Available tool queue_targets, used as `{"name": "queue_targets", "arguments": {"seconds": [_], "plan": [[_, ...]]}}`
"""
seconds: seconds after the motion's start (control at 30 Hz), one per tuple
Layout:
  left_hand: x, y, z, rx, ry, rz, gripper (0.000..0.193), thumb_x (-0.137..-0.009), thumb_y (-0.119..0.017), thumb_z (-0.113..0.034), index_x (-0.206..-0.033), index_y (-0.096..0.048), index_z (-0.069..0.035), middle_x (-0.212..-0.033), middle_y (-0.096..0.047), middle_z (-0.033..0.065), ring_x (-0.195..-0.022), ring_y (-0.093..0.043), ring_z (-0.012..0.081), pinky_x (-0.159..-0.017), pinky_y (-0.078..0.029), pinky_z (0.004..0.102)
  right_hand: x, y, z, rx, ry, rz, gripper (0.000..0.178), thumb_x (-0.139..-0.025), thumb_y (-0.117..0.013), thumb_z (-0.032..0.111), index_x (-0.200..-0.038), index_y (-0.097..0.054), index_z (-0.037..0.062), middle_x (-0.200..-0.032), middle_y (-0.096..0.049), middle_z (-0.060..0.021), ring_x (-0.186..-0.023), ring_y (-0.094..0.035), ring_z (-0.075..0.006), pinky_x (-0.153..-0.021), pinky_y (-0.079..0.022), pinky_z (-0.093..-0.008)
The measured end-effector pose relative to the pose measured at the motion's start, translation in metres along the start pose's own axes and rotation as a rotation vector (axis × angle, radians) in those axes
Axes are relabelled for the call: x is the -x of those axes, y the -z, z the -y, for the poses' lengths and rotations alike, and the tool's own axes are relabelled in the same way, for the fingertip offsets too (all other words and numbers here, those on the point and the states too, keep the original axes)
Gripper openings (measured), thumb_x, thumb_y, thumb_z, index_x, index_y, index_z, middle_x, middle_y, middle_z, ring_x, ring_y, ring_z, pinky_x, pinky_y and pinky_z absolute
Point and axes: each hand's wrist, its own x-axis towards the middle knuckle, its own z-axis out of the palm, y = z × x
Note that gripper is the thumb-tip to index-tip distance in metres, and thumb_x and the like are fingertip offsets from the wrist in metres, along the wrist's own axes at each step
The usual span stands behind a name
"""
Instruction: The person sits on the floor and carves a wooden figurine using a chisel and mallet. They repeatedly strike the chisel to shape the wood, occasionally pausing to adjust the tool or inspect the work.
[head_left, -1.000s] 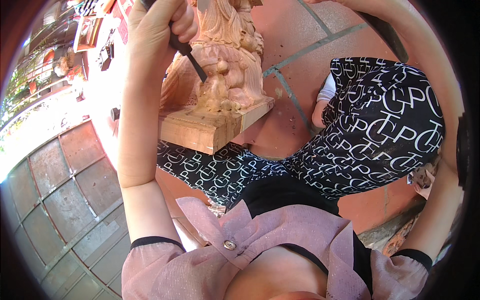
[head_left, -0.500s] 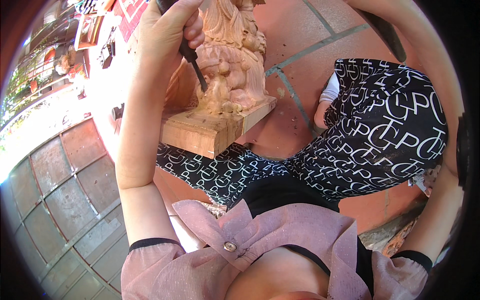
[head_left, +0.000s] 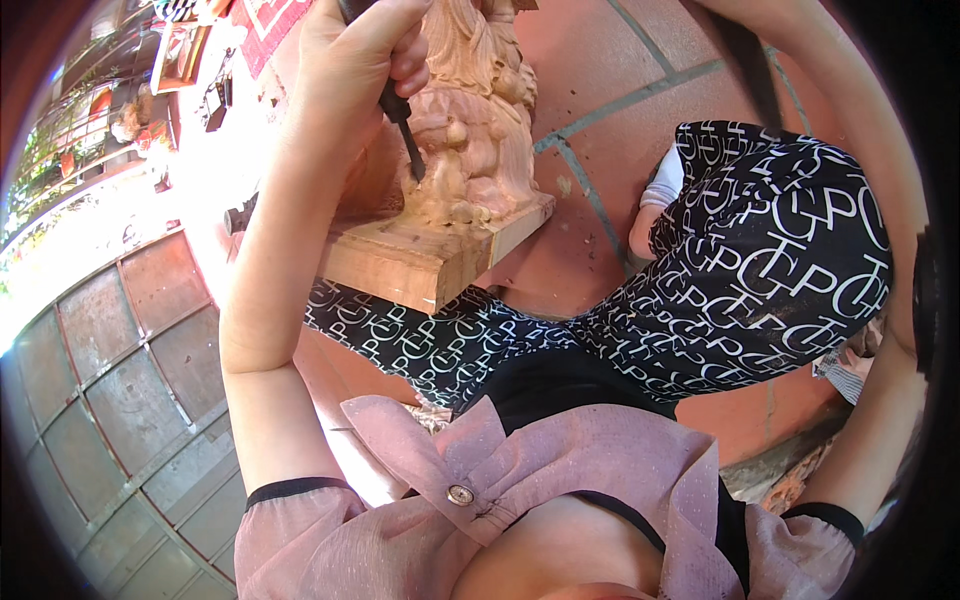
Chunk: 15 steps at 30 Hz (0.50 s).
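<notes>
My left hand (head_left: 375, 45) is closed around the dark handle of a chisel (head_left: 408, 135). The narrow metal tip meets the lower front of a carved wooden statue (head_left: 465, 130), just above its thick rectangular base (head_left: 400, 262). Folds and rounded shapes cover the statue, whose top is cut off by the upper edge. At the upper right, my right forearm (head_left: 845, 80) bends round to the top edge, where most of the hand is out of view. A dark, long tool (head_left: 745, 65) juts down from that hand, slightly blurred; its working end is hidden.
Red floor tiles (head_left: 600, 90) with grey joints lie beyond the statue. My patterned trouser legs (head_left: 770, 250) flank the base, with a foot (head_left: 645, 230) at the right. Metal-framed panels (head_left: 130, 380) stand at the left, and a red cloth (head_left: 265, 30) lies at the upper left.
My left hand and the chisel have shifted slightly right, the tip still at the statue's lower part. The dark tool at my right hand has swung left and points more steeply down.
</notes>
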Motion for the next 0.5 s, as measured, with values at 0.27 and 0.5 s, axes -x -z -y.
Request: {"name": "queue_targets", "arguments": {"seconds": [0.27,0.5], "plan": [[0.001,-0.002,0.001,0.018,-0.003,0.01,0.014,-0.092,-0.06,-0.01,-0.101,-0.05,-0.012,-0.057,-0.038,-0.0026,-0.041,-0.037,0.0079,-0.038,-0.03,0.0231,0.002,-0.001,0.006,0.128,0.015,-0.119,0.064,-0.068,-0.062,-0.001,-0.13,-0.049,-0.0028,-0.094,-0.063,-0.0144,-0.093,-0.061,-0.0241,-0.082,-0.049,-0.035],[-0.002,-0.004,-0.002,0.021,0.022,0.069,0.015,-0.091,-0.062,-0.01,-0.101,-0.05,-0.011,-0.057,-0.04,-0.0024,-0.041,-0.037,0.008,-0.038,-0.03,0.0243,-0.007,0.003,-0.028,0.35,-0.069,-0.075,0.058,-0.066,-0.065,-0.002,-0.123,-0.053,-0.0016,-0.092,-0.064,-0.0138,-0.091,-0.063,-0.0276,-0.078,-0.049,-0.0363]]}}
